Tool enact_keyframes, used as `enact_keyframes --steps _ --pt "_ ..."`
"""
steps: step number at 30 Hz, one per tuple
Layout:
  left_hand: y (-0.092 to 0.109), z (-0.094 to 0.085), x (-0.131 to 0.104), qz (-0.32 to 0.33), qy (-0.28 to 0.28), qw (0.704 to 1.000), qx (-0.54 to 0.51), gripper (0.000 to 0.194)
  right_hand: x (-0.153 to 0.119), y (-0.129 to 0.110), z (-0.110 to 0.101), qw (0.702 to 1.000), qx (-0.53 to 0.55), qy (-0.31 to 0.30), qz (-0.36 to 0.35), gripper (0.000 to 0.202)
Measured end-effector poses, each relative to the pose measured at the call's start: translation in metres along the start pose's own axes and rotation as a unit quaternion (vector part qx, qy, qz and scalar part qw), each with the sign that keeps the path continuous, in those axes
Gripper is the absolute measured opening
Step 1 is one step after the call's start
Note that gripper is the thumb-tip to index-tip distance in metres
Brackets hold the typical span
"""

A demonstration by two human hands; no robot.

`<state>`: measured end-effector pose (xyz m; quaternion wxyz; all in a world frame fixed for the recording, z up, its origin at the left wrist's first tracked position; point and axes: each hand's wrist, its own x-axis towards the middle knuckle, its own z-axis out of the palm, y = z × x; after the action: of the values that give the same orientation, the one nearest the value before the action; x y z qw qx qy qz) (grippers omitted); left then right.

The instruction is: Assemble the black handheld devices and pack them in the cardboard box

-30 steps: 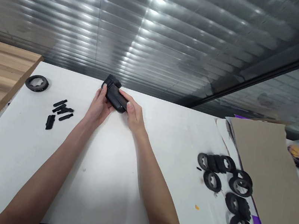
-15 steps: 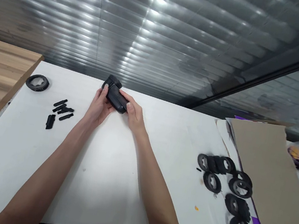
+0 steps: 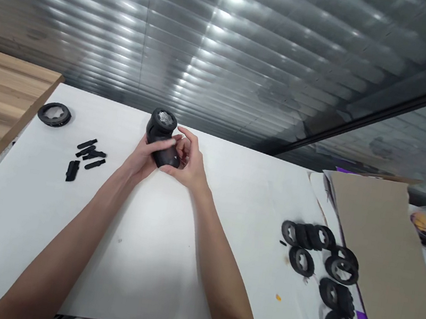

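A black fabric shaver [image 3: 164, 158] with a round perforated metal head is held above the far side of the white table. My left hand [image 3: 140, 161] is closed around its body, thumb across the front below the head. My right hand [image 3: 192, 168] grips the lower end from the right, its thumb under the bottom edge and its forefinger raised near the head. The right hand's other fingers are bent and partly hidden behind the body. To the left lie several small black strips [image 3: 95, 163] and a wider black piece [image 3: 72, 170].
A black ring [image 3: 54, 114] lies at the table's far left, beside a wooden board [image 3: 11, 79]. Several black rings [image 3: 302, 261] are grouped at the right, next to a cardboard sheet [image 3: 379, 234]. A ribbed metallic wall [image 3: 228, 65] rises behind the white table [image 3: 246, 202].
The fabric shaver has been turned so that its mesh head faces me. My left thumb has shifted across its front, and my right hand's grip has moved round its lower end.
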<state>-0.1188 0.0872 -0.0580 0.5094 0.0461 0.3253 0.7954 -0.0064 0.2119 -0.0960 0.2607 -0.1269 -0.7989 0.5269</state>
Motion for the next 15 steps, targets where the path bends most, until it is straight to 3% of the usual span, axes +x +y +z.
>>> enact_keyframes --steps 4,9,12,15 --pt "-0.001 -0.005 -0.001 0.002 -0.041 0.999 0.018 0.073 -0.001 -0.004 0.001 0.999 -0.004 0.028 -0.044 0.117" --pt "-0.001 -0.005 -0.003 -0.002 -0.081 0.996 0.045 0.071 -0.001 0.002 0.0 0.994 0.042 0.074 -0.069 0.097" --pt "-0.001 -0.003 -0.005 0.009 -0.094 0.994 0.056 0.066 -0.003 0.007 -0.002 0.994 -0.002 0.073 -0.077 0.106" --pt "0.0 -0.003 -0.005 0.026 -0.084 0.994 0.057 0.069 -0.005 0.008 -0.002 0.993 -0.061 0.033 -0.093 0.116"
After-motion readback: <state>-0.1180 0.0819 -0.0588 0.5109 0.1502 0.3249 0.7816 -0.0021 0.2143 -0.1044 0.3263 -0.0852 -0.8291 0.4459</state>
